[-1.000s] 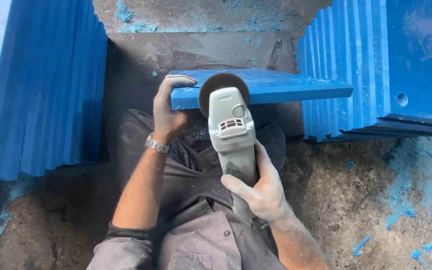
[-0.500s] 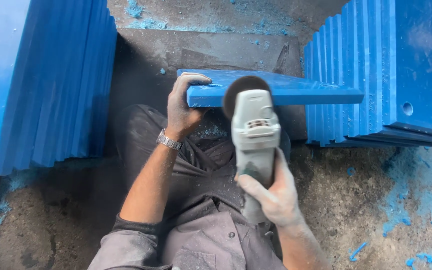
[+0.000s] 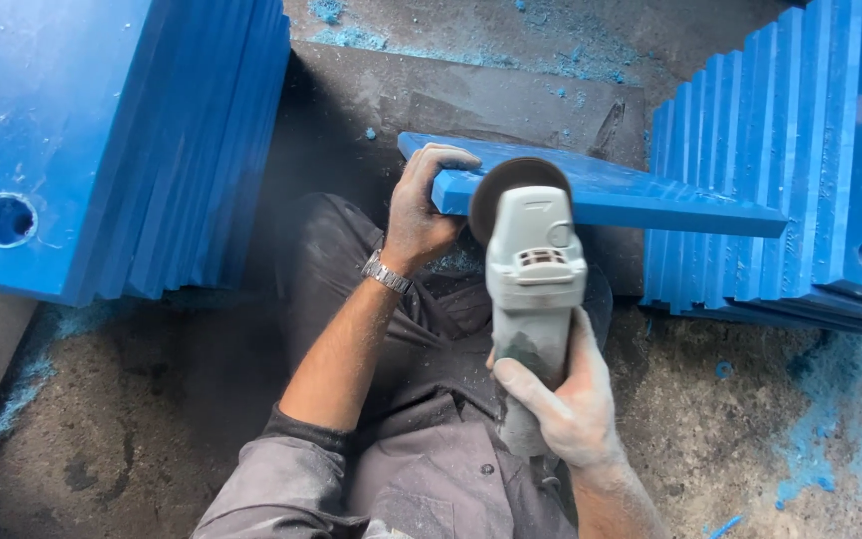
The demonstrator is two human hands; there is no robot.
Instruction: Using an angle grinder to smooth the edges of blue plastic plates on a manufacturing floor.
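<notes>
A blue plastic slab (image 3: 631, 195) lies flat across my lap, its right end against the stack on the right. My left hand (image 3: 419, 212), dusty and wearing a wristwatch, grips the slab's left end. My right hand (image 3: 566, 394) holds the body of a grey angle grinder (image 3: 534, 284). The grinder's dark disc (image 3: 507, 180) meets the near edge of the slab, just right of my left hand.
A stack of blue slabs (image 3: 122, 150) with a round hole leans at the left. Another stack of blue slabs (image 3: 800, 170) stands at the right. A dark board (image 3: 471, 95) lies beyond the slab. Blue dust and chips (image 3: 840, 419) cover the concrete floor.
The grinder has slid right along the slab's near edge, away from my left hand. The view has shifted a little as my head moved.
</notes>
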